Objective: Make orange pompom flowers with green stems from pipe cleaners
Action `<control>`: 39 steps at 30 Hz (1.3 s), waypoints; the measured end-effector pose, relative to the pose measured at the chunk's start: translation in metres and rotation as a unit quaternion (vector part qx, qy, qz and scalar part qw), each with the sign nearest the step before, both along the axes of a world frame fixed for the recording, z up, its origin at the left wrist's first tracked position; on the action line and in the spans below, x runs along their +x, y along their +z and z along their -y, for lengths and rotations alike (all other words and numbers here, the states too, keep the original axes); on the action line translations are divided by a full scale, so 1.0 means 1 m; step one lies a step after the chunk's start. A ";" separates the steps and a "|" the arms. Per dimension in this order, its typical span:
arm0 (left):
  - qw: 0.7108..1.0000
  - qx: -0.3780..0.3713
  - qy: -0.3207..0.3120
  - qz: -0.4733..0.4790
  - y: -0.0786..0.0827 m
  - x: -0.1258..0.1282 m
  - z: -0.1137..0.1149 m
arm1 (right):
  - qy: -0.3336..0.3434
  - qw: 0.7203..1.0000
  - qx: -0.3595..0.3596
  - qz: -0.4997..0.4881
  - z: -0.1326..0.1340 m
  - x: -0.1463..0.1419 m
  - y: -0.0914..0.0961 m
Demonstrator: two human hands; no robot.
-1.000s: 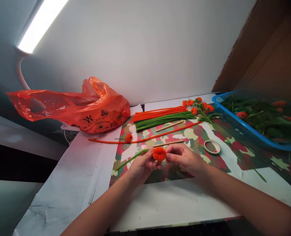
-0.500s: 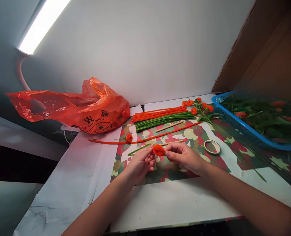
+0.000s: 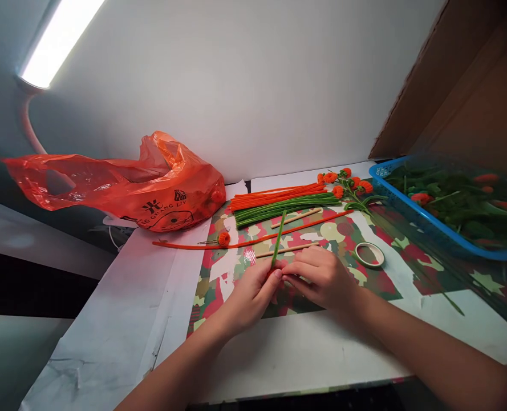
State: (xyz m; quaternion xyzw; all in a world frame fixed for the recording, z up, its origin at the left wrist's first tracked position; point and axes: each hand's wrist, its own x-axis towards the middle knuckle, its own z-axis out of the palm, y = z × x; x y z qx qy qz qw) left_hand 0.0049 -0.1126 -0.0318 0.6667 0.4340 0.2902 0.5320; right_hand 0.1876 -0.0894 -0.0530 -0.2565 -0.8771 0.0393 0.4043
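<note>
My left hand (image 3: 253,290) and my right hand (image 3: 317,277) meet over the patterned mat (image 3: 377,279), fingers pinched together around a small orange pipe-cleaner flower, which is almost hidden between them. A green pipe-cleaner stem (image 3: 278,237) rises from the pinch and points away from me. Just beyond my fingers lies a thin wooden stick (image 3: 298,249). A long orange pipe cleaner (image 3: 257,240) with a small orange flower (image 3: 223,238) lies further back.
Bundles of orange pipe cleaners (image 3: 279,196) and green pipe cleaners (image 3: 287,207) lie at the back, beside finished orange flowers (image 3: 348,184). A tape roll (image 3: 369,254) sits to the right. A blue basket (image 3: 445,237) holds flowers. An orange plastic bag (image 3: 150,185) lies at the left.
My hands have closed together over the orange flower. The green stem has swung from pointing left along the mat to pointing up and away from me.
</note>
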 end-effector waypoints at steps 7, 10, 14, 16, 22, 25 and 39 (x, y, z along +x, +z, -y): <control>0.998 -0.043 -0.049 -0.002 0.003 -0.003 -0.001 | -0.055 0.998 0.023 0.010 0.003 0.002 0.008; 0.992 -0.113 -0.015 0.051 -0.002 -0.004 -0.002 | -0.022 0.999 -0.008 0.044 0.001 0.003 0.008; 0.975 -0.168 0.046 0.139 -0.013 -0.004 -0.007 | 0.002 0.998 -0.024 0.053 0.000 0.001 0.006; 0.966 -0.183 0.063 0.171 -0.016 -0.002 -0.008 | 0.002 0.998 -0.034 0.044 0.001 -0.001 0.005; 0.954 -0.206 0.102 0.195 -0.021 0.005 -0.008 | 0.043 0.994 -0.100 0.019 0.006 -0.005 -0.002; 0.944 -0.232 0.121 0.203 -0.020 0.004 -0.011 | 0.073 0.982 -0.174 0.014 0.004 -0.001 0.006; 0.875 -0.374 0.104 0.290 -0.012 0.000 -0.017 | 0.043 0.991 -0.109 0.072 -0.002 -0.001 0.006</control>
